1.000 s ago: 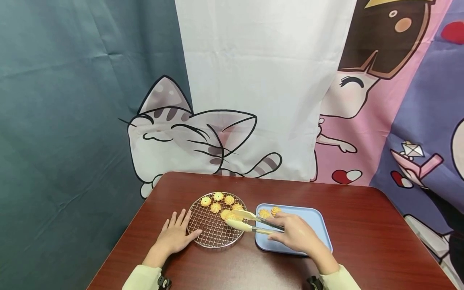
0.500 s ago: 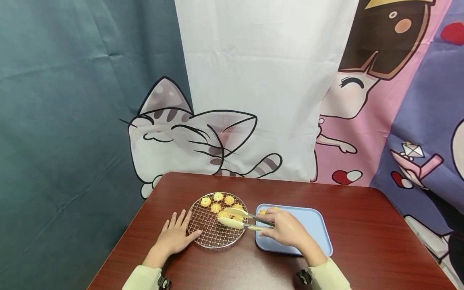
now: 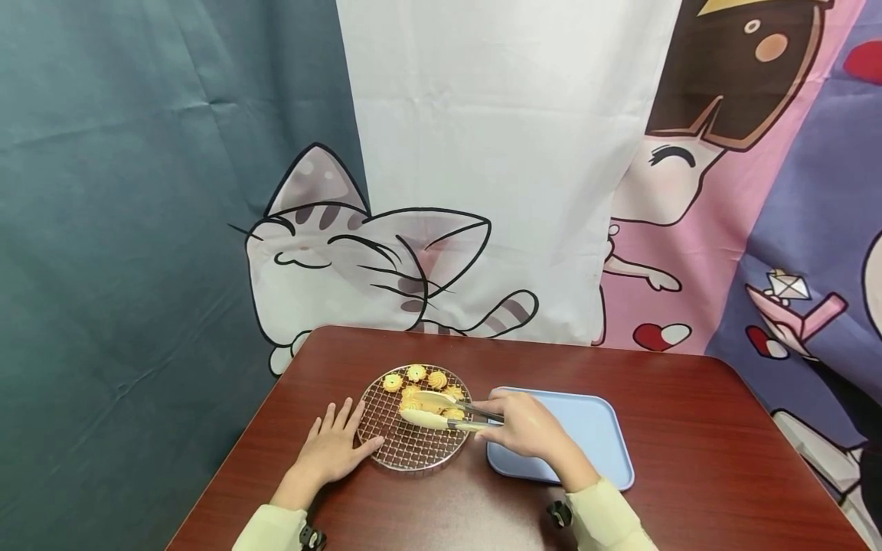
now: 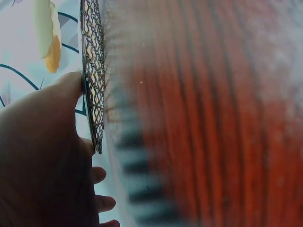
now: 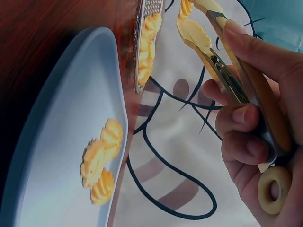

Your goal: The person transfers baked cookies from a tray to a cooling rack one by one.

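Observation:
My right hand (image 3: 527, 425) grips metal tongs (image 3: 427, 420) with cream-coloured tips, fingers wrapped round the arms. A golden piped butter cookie (image 5: 185, 9) is held between those tips, above the round wire cooling rack (image 3: 396, 458). Several similar cookies (image 3: 393, 382) lie on the far and right part of the rack. My left hand (image 3: 329, 453) lies with fingers spread on the table, its thumb at the rack's left rim. On the blue tray (image 3: 596, 432) sit a few more cookies (image 5: 97, 161), seen in the right wrist view but hidden behind my right hand in the head view.
Rack and tray stand side by side on a dark red-brown wooden table (image 3: 689, 444). Behind its far edge hangs a cloth backdrop (image 3: 475, 153) with cartoon figures. A dark strap device sits at each wrist.
My right hand has moved left with the tongs and the cookie, from the rack's right side to over its middle. My left hand has stayed in place.

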The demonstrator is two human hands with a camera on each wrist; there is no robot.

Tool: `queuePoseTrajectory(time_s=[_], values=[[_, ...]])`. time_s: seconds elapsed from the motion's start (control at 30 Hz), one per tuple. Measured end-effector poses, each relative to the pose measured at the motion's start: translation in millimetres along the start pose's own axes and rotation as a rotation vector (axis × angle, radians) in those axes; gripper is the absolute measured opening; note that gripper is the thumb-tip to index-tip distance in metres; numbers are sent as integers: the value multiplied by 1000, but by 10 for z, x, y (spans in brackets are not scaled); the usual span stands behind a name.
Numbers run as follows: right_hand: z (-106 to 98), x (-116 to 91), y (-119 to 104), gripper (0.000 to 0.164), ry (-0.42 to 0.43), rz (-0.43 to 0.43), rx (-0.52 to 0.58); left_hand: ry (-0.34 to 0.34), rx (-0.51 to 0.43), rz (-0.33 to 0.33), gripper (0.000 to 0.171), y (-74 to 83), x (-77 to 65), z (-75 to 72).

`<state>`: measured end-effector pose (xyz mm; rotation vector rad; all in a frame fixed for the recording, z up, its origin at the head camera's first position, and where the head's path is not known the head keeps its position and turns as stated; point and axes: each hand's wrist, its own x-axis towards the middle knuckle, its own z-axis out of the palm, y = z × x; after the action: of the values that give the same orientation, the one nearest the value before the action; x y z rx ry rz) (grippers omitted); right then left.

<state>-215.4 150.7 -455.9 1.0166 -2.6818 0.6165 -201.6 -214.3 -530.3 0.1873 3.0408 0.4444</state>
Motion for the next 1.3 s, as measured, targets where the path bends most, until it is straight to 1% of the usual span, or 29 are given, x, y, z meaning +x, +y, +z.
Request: queuePoseTrajectory(time_s=[0.17, 0.23, 0.5, 0.63, 0.9, 1.03, 1.17, 1.23, 1.3], values=[[52, 81, -31, 46, -24, 28, -20, -33, 2, -11, 88, 54, -32, -92], [63, 107, -48, 45, -30, 40, -19, -33, 4, -11, 89, 62, -39, -105], [121, 208, -86, 48, -61, 31, 13, -25, 12, -10, 89, 55, -41, -100], [157, 272, -109, 48, -82, 44, 14, -20, 15, -10, 90, 51, -36, -98], [202, 377, -138, 48, -116, 59, 40, -31, 10, -23, 93, 47, -22, -82], [217, 429, -157, 46, -120, 56, 53, -18, 1, -12, 95, 27, -22, -55], [238, 480, -174, 46, -114, 57, 49, -1, -18, 0, 93, 35, -35, -67], [250, 500, -179, 46, -117, 64, 40, -8, -10, -1, 94, 32, -38, -63], [263, 514, -184, 47, -119, 74, 37, -22, -9, -9, 93, 57, -52, -89]])
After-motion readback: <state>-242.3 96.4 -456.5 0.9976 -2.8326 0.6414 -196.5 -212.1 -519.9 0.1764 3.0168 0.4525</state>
